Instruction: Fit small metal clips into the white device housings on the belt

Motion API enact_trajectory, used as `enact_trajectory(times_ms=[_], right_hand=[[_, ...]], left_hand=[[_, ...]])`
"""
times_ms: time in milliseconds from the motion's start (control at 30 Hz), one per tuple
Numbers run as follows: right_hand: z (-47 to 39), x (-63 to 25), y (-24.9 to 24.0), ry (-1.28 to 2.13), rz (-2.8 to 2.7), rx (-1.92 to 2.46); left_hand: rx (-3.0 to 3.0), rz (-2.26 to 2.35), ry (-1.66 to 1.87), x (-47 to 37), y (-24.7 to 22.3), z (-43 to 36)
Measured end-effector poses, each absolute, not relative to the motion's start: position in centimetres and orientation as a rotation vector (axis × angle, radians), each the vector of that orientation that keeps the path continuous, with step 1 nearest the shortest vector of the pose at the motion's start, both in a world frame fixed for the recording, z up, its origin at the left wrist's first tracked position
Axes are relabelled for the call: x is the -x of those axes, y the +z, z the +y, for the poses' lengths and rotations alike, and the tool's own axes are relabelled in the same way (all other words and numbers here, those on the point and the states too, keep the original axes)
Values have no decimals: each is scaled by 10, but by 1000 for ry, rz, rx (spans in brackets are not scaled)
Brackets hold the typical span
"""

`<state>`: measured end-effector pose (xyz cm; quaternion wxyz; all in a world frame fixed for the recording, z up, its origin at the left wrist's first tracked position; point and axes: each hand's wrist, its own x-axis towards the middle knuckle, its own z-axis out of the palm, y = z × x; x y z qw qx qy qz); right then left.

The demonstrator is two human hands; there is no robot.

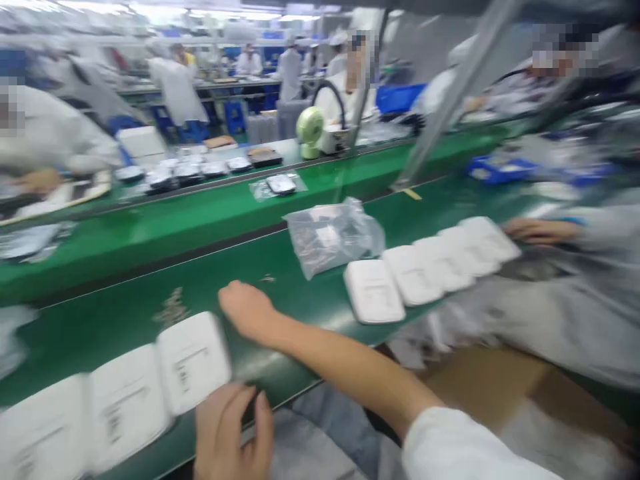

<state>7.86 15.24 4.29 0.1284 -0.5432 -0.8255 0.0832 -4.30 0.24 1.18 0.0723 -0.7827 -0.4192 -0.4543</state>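
Three white rounded-square covers (193, 363) lie in a row on the green work surface (295, 300) at the lower left. Near the front edge, just right of the closest cover, is my left hand (233, 430), its fingers apart and nothing seen in them. My right hand (246, 310) reaches across above that cover's right side, with its fingers curled and blurred; what they hold, if anything, is hidden. Small loose pieces (173, 308) lie behind the covers. Several more white covers (375, 291) stretch in a row to the right.
A clear plastic bag (333, 233) lies behind the right row. Another person's hand (543, 230) touches the row's far end. Metal posts (450, 93) rise from the raised green ledge (210, 207), near a small green fan (310, 132). A cardboard box (485, 383) is below the front edge.
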Motion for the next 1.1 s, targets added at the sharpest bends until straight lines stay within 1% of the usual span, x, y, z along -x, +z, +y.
enact_trajectory(times_ms=[133, 233, 300, 333, 400, 500, 600, 700, 867, 967, 1100], right_hand=[[179, -101, 50, 264, -2219, 1640], [194, -136, 48, 297, -2151, 1685], [192, -159, 44, 354, -2183, 1672], [189, -167, 42, 388, -2214, 1657], [184, -177, 35, 453, -2284, 1624], [186, -179, 26, 520, -2355, 1573], [194, -176, 21, 537, -2332, 1537], [198, -173, 19, 544, -2227, 1559], [197, -175, 17, 539, -2037, 1606], [197, -182, 16, 475, -2103, 1633], [196, -184, 19, 492, -2250, 1576]], left_hand=[[2364, -1404, -1211, 77, 65, 16], [2393, -1604, -959, 93, 108, 53], [2511, -1668, -813, 88, 123, 87], [2580, -1694, -675, 79, 124, 105], [2725, -1657, -237, 54, 116, 139], [2833, -1621, -80, 11, 88, 177], [2886, -1641, -58, -12, 61, 197], [2908, -1693, -72, -15, 49, 204], [2901, -1789, -106, -15, 47, 203], [2886, -1814, -141, -18, 46, 202], [2910, -1843, -191, -20, 43, 203]])
